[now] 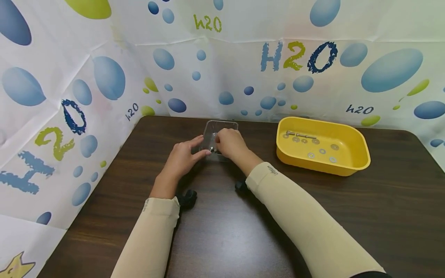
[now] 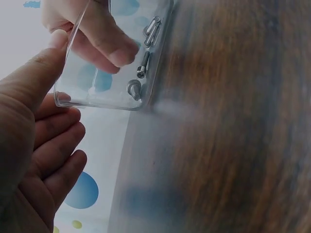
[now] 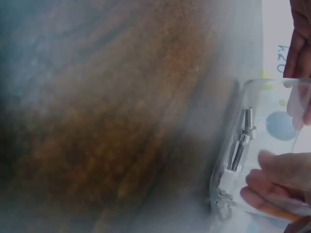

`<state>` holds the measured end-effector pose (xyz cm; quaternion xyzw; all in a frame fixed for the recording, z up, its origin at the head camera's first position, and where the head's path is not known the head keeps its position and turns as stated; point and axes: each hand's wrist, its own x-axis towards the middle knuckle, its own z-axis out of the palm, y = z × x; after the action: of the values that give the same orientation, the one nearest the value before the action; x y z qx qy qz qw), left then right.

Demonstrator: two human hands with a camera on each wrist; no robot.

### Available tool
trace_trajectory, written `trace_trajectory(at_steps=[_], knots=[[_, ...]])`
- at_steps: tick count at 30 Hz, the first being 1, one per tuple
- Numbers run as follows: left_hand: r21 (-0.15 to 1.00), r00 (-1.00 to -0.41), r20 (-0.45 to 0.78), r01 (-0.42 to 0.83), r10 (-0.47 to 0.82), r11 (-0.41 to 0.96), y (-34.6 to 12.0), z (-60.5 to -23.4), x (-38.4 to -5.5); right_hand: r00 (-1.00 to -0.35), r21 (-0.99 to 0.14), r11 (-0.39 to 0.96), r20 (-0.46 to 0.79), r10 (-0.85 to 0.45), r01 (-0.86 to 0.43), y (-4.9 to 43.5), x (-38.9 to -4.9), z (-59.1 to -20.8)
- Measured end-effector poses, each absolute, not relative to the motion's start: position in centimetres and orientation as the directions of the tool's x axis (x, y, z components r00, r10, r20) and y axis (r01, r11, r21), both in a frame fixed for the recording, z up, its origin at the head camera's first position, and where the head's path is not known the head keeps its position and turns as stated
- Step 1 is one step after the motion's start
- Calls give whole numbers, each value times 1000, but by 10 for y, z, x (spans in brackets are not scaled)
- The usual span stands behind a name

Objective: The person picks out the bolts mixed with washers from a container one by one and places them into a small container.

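A clear plastic box (image 1: 211, 126) stands toward the back of the table. My left hand (image 1: 182, 159) grips its left side, with the thumb (image 2: 56, 46) on the rim and the other fingers loosely bent outside. My right hand (image 1: 231, 143) reaches down inside the box, fingers bent. In the right wrist view its thumb (image 3: 272, 160) is a little apart from the fingers, and nothing shows between them. Several metal bolts (image 3: 239, 153) lie along the box bottom near these fingertips. A bolt with a thick head (image 2: 133, 90) lies by the box corner.
A yellow tray (image 1: 323, 166) stands to the right of the box, holding bolts (image 1: 306, 136) and several flat washers (image 1: 322, 151). The dark wooden table (image 1: 208, 239) backs onto a white sheet (image 1: 236, 77) printed with blue and green drops.
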<state>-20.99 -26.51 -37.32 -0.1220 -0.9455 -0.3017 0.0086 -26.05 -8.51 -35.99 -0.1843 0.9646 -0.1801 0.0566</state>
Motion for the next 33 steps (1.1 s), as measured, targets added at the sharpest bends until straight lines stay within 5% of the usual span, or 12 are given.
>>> trace_trajectory(at_steps=[13,24,33], knots=[[552,-966,84,251,246,795,-263,-374,-210,-933,-575,765,-12,-360,-288,-48,-259,-330],[530,-972,118,236,204,814,-257,-364,-208,-969,-587,779,37,-244,-219,41,-275,-271],[470,-943,209,329,259,819,-221,-343,-197,-979,-568,821,-131,-158,-56,120,-293,-268]])
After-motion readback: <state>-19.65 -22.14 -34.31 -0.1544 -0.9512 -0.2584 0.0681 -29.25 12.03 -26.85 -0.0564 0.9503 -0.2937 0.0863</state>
